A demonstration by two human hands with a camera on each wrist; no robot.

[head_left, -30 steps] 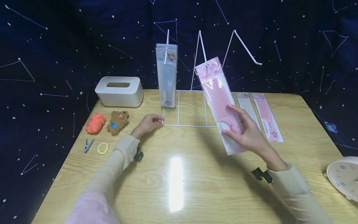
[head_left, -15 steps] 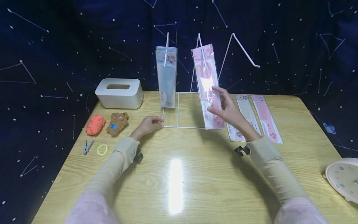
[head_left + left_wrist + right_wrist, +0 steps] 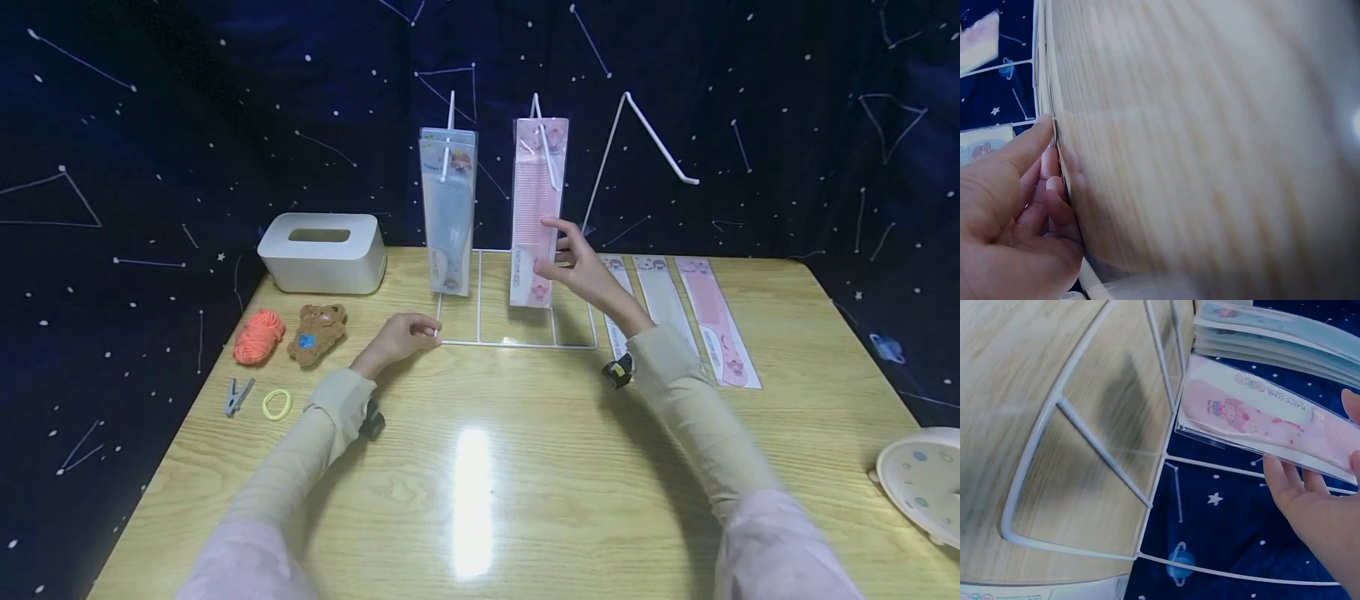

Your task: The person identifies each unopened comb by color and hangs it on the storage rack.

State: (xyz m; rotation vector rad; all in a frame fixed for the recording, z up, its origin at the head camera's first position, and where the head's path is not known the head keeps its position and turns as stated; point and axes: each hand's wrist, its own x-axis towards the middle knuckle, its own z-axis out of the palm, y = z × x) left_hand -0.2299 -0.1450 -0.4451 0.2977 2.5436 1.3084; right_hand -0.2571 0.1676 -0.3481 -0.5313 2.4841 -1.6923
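Note:
A white wire rack (image 3: pixel 517 342) with three slanted hooks stands at the back of the wooden table (image 3: pixel 480 467). Blue comb packs (image 3: pixel 447 208) hang on its left hook. A pink comb pack (image 3: pixel 534 208) hangs upright on the middle hook, and my right hand (image 3: pixel 553 248) holds its lower right edge between thumb and fingers. From the right wrist, the pink comb pack (image 3: pixel 1260 419) lies over my fingers (image 3: pixel 1285 484). My left hand (image 3: pixel 426 330) pinches the front left corner of the rack's base; the left wrist view shows the wire (image 3: pixel 1054 128) between thumb and fingers. The right hook (image 3: pixel 656 137) is bare.
A white tissue box (image 3: pixel 321 250) sits back left, with orange yarn (image 3: pixel 258 336), a brown bear toy (image 3: pixel 318 332), a grey clip (image 3: pixel 237 393) and a yellow hair tie (image 3: pixel 276 404) in front. Three comb packs (image 3: pixel 716 321) lie flat right of the rack. A round pale dish (image 3: pixel 921 485) sits at the right edge.
My right hand lifted the pink comb pack from above the table onto the middle hook, where it now hangs straight. The left hand stayed on the rack base.

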